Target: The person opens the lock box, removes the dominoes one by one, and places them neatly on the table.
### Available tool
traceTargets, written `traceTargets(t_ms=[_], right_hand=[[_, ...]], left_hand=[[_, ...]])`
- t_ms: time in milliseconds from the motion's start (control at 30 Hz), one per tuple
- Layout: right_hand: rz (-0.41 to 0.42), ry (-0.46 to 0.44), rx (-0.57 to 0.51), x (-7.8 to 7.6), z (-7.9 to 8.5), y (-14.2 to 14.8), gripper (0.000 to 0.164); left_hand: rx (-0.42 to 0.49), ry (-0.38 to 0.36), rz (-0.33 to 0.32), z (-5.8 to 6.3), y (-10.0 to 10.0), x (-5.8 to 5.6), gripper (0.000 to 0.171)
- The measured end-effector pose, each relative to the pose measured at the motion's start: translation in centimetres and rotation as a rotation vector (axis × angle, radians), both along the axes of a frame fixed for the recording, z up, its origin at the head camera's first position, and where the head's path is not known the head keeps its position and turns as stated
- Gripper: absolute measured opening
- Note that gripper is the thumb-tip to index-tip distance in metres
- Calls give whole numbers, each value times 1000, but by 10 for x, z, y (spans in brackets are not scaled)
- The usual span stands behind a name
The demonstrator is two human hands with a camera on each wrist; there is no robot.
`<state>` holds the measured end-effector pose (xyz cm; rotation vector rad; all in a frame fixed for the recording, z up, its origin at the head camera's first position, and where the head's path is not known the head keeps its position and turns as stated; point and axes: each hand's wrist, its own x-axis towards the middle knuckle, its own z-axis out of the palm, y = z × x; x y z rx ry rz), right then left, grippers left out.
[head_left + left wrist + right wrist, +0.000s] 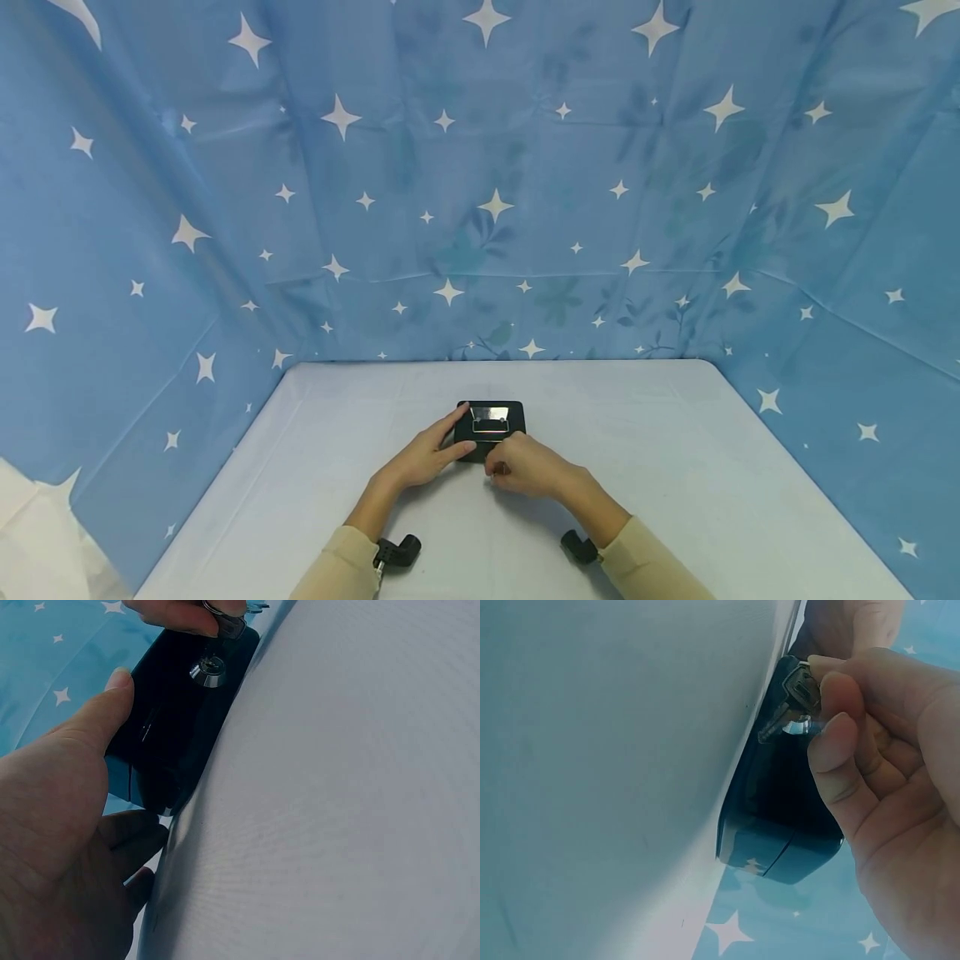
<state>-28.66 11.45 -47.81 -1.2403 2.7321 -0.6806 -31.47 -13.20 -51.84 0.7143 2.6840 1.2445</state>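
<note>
A small black cash box [516, 418] lies on the white table, with a shiny handle plate [491, 417] on its lid. My left hand [423, 457] holds the box's left end, its thumb against the front and a finger along the far left corner. At the front, my right hand [528, 465] pinches a key [802, 688] between thumb and fingers. Another key [774, 724] hangs beside it. A round silver lock [208, 673] protrudes from the box front, right below the pinched key. Whether the key's tip sits inside the lock, I cannot tell.
The white table [637, 500] spreads around the box. Blue curtains [480, 233] with white stars hang behind it and along both sides. Black wrist mounts [397, 552] sit at both sleeve cuffs.
</note>
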Motion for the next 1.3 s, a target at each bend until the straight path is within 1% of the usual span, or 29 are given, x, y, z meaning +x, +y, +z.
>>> traceTargets(t_ms=[667, 867, 1300], right_hand=[[-18, 6, 14, 3, 1, -2, 10], [-1, 10, 5, 1, -1, -1, 11], [10, -44, -28, -7, -4, 7, 12]], left_hand=[[-4, -3, 4, -1, 0, -1, 76], [1, -6, -1, -1, 0, -1, 76], [4, -4, -1, -1, 0, -1, 76]])
